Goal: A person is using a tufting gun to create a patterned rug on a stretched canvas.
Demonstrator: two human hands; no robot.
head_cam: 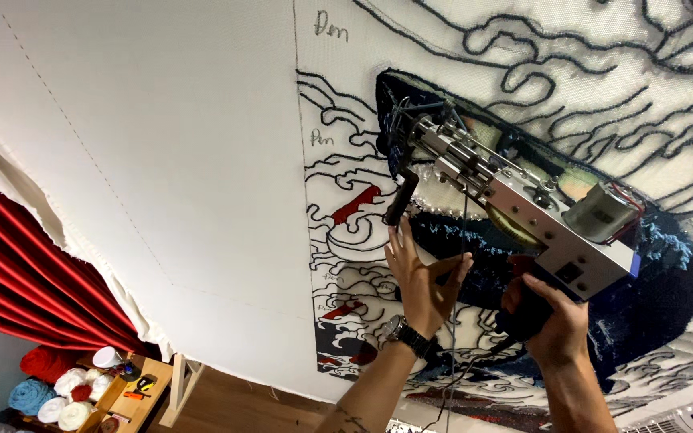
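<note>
Against the big white cloth (162, 144) with its dark wave drawing, a tufting gun (515, 200) pokes its tip into the fuzzy dark blue yarn patch (651, 297). The right hand (551, 321) is wrapped tight around the gun's back handle. The left hand (420, 277) is open, fingers spread, just under the black front handle (401, 199), maybe touching it. Yarn balls (50, 389) lie far below.
</note>
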